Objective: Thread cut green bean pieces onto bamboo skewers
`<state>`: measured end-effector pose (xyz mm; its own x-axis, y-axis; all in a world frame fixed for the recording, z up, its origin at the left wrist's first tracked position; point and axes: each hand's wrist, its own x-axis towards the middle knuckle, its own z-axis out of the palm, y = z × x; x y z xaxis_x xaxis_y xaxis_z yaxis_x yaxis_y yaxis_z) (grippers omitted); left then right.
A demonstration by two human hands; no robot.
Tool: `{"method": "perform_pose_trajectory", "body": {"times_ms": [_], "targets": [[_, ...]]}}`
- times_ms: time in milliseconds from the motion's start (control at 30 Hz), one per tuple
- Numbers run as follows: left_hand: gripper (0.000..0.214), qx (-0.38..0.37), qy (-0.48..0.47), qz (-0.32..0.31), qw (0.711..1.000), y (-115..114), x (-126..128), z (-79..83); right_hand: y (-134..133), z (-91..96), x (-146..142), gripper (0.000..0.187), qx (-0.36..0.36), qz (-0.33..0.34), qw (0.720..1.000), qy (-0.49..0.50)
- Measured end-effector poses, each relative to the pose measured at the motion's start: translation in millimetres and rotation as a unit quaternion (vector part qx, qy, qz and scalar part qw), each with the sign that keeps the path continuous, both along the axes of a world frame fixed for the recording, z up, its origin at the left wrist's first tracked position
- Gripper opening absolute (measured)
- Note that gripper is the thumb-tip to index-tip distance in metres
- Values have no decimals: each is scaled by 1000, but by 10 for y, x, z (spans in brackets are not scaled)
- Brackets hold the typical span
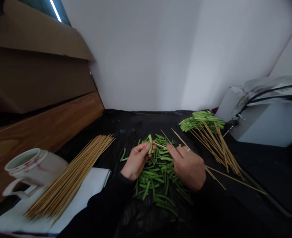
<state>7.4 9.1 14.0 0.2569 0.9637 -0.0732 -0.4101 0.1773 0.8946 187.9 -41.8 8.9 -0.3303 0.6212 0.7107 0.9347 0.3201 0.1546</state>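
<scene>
Cut green stalks (146, 190) lay spread near, beneath both hands. The right hand (188, 166), facing the left hand (136, 159), gripped skewers (179, 137); a slip could have pricked the left fingertips, close to one point. A single stalk (150, 140) stood pinched in those fingertips, just left of that point.

The cut beans (146, 190) are deep green, the skewered beans (202, 120) a paler green, the skewers (73, 177) tan, the mug (49, 167) white with pinkish-red streaks, the plastic sheet (136, 216) and 2 sleeves (103, 205) black, the carton (44, 76) brown, and the board (69, 114) orange-brown with darker grain.
</scene>
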Motion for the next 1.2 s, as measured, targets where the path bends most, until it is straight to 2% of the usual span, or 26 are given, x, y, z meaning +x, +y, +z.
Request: {"method": "perform_pose_trajectory", "body": {"times_ms": [200,500,800,1200], "targets": [[28,-37,-30,-29,998,12,-20,-34,-1,20,17,34,-2,9,1000,7],[25,-58,-30,6,998,42,-30,-59,-18,33,13,35,-9,14,1000,5],[26,-61,-34,18,997,39,-24,-53,-12,27,7,33,-13,14,1000,5],[22,-27,-4,23,999,11,-11,13,-26,17,18,36,-20,20,1000,-10]]}}
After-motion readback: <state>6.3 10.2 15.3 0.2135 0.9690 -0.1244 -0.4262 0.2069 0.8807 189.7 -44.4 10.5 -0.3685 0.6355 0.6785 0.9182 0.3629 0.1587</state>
